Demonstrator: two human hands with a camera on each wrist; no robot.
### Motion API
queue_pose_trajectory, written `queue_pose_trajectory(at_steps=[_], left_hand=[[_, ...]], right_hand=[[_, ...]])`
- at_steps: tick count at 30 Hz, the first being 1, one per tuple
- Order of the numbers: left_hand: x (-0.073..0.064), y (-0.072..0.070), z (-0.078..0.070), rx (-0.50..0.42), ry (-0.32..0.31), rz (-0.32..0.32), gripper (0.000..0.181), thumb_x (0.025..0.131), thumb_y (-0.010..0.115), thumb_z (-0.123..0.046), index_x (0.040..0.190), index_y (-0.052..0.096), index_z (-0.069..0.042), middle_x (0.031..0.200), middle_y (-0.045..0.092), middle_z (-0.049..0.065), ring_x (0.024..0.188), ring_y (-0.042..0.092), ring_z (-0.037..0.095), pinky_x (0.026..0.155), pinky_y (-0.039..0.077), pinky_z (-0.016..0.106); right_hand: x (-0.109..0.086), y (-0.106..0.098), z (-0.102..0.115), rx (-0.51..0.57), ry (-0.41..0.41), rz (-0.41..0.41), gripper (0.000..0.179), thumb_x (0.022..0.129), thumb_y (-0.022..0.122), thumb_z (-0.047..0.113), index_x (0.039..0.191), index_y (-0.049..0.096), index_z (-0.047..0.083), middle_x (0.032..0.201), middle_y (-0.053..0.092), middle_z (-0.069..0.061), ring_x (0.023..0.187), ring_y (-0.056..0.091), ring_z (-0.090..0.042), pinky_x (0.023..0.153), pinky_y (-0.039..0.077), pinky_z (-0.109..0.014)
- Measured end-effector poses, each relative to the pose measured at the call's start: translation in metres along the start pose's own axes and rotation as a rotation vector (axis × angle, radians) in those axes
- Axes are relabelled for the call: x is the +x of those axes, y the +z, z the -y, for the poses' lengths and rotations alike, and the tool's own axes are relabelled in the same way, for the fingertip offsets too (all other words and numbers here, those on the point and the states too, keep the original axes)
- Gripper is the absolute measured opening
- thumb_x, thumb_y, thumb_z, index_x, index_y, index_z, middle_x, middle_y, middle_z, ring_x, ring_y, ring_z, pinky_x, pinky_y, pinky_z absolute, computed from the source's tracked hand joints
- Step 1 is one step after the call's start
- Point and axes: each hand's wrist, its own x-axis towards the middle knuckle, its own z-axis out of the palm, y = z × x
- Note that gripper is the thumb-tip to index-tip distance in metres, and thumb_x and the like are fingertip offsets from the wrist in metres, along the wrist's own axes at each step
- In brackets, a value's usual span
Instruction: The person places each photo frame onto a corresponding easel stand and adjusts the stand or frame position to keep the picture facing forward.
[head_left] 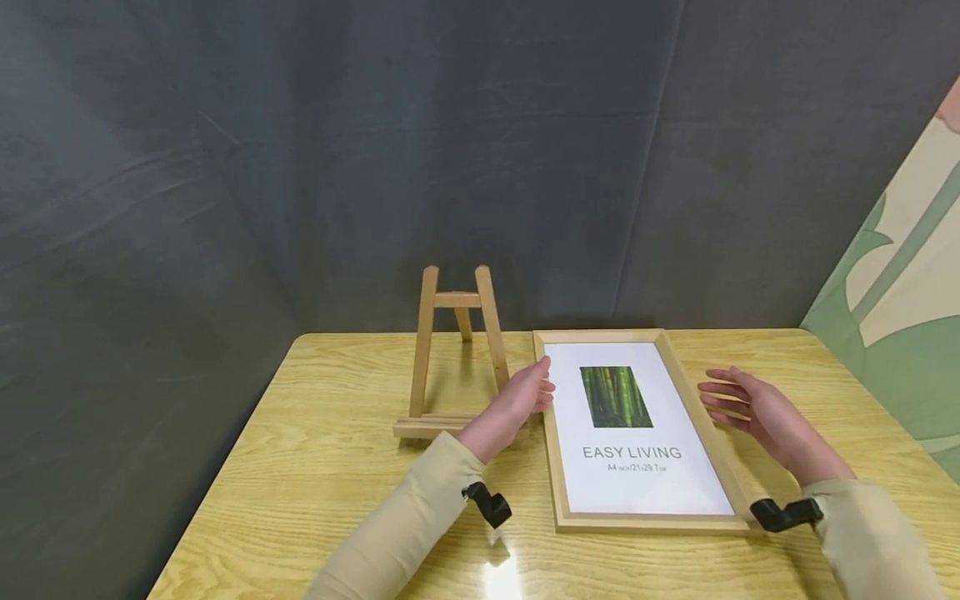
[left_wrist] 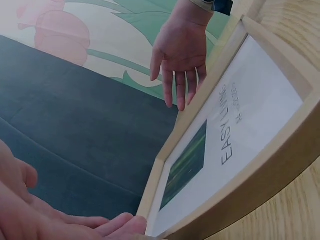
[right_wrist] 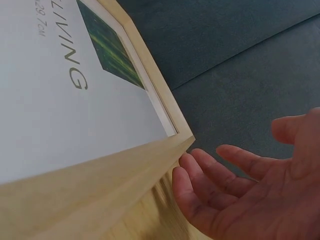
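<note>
**Loose hands flank a framed print!**

Here's the left hand [head_left: 517,400], fingers stretched out along the near-left border; whether it touches wood, I cannot tell. Over on the right, the right hand [head_left: 761,412] has its fingers loosely bent and apart, palm facing in, just clear of the border. Neither of the 2 grips anything.

Between them, the picture frame [head_left: 637,437] lies face up on the table [head_left: 337,467]. It looks stiff and fairly light, I'd judge, with smooth wood that could slip a little; any clear cover would be the fragile part. Best hold: 1 hand on each long side, about midway, off the printed sheet [head_left: 660,492].

And the lettering! "EASY LIVING" in capitals, "A4" beneath, then "29.7CM" at the line's end; the characters between are too small to trust. A green picture [head_left: 617,397] sits above.

Farther out, left of the frame, a wooden easel [head_left: 422,367] stands, with dark fabric [head_left: 465,167] behind.
</note>
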Motion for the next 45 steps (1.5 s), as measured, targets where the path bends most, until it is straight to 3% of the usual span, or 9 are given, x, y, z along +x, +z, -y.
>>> queue_pose_trajectory(at_steps=[9,14,19,26,29,33,35,37,45], left_hand=[[0.001,-0.001,0.003,-0.146,-0.067,0.030,0.080,0.100,0.028,-0.057,0.146,0.026,0.009,0.137,0.039,0.029,0.127,0.040,0.039,0.109,0.031,0.044],[0.002,-0.001,0.005,-0.212,-0.072,0.072,0.083,0.100,0.028,-0.058,0.148,0.016,0.010,0.140,0.029,0.032,0.132,0.029,0.039,0.113,0.023,0.044],[0.003,-0.001,0.007,-0.229,-0.076,0.090,0.081,0.100,0.027,-0.057,0.151,0.008,0.004,0.127,0.032,0.023,0.136,0.022,0.037,0.115,0.016,0.046],[0.007,-0.001,0.006,-0.309,-0.090,0.059,0.080,0.100,0.033,-0.055,0.153,0.005,-0.002,0.138,0.025,0.031,0.136,0.020,0.039,0.114,0.016,0.048],[0.009,0.000,0.005,-0.310,-0.089,0.053,0.076,0.101,0.032,-0.053,0.153,0.005,-0.005,0.121,0.032,0.022,0.127,0.027,0.035,0.115,0.015,0.047],[0.010,0.003,0.007,-0.330,-0.100,0.022,0.073,0.101,0.032,-0.050,0.153,0.008,-0.004,0.133,0.030,0.029,0.129,0.027,0.037,0.115,0.015,0.047],[0.011,0.004,0.008,-0.351,-0.104,0.004,0.073,0.101,0.033,-0.049,0.153,0.009,-0.004,0.146,0.015,0.034,0.135,0.020,0.040,0.114,0.017,0.048],[0.013,0.004,0.010,-0.366,-0.102,0.003,0.072,0.102,0.033,-0.049,0.154,0.010,-0.006,0.146,0.014,0.034,0.136,0.019,0.041,0.114,0.017,0.048],[0.021,0.007,0.010,-0.378,-0.123,-0.038,0.075,0.100,0.038,-0.050,0.152,0.015,-0.002,0.146,0.019,0.032,0.132,0.025,0.037,0.112,0.024,0.046]], right_hand=[[0.001,-0.001,-0.003,0.046,-0.003,0.004,0.067,0.102,0.027,0.049,0.141,0.031,-0.005,0.113,0.060,0.010,0.101,0.061,-0.005,0.082,0.053,-0.026],[0.000,0.000,-0.003,0.041,0.006,0.001,0.072,0.102,0.027,0.052,0.143,0.026,-0.008,0.114,0.059,0.010,0.100,0.061,-0.004,0.083,0.053,-0.026],[0.000,0.001,-0.003,0.017,0.013,-0.001,0.076,0.101,0.026,0.053,0.145,0.023,-0.009,0.117,0.058,0.007,0.101,0.060,-0.004,0.084,0.052,-0.027],[0.001,0.000,-0.003,0.027,0.023,0.006,0.077,0.101,0.027,0.054,0.145,0.022,-0.008,0.118,0.058,0.006,0.101,0.060,-0.004,0.084,0.053,-0.028],[0.002,-0.002,-0.003,0.086,0.032,0.018,0.073,0.100,0.030,0.053,0.144,0.027,-0.006,0.114,0.060,0.009,0.101,0.060,-0.005,0.083,0.053,-0.028],[0.001,-0.004,-0.007,0.189,0.044,0.041,0.049,0.102,0.033,0.048,0.132,0.046,0.011,0.111,0.063,0.009,0.100,0.061,-0.008,0.082,0.053,-0.028],[0.001,-0.005,-0.008,0.234,0.046,0.050,0.035,0.103,0.034,0.045,0.122,0.051,0.020,0.110,0.064,0.008,0.099,0.061,-0.009,0.081,0.053,-0.028],[0.002,-0.006,-0.009,0.243,0.047,0.052,0.029,0.103,0.033,0.043,0.116,0.052,0.025,0.109,0.065,0.008,0.098,0.061,-0.010,0.080,0.053,-0.028],[0.010,-0.008,-0.006,0.088,0.074,0.035,0.072,0.102,0.032,0.049,0.142,0.025,-0.011,0.109,0.061,0.008,0.098,0.060,-0.008,0.082,0.053,-0.029]])
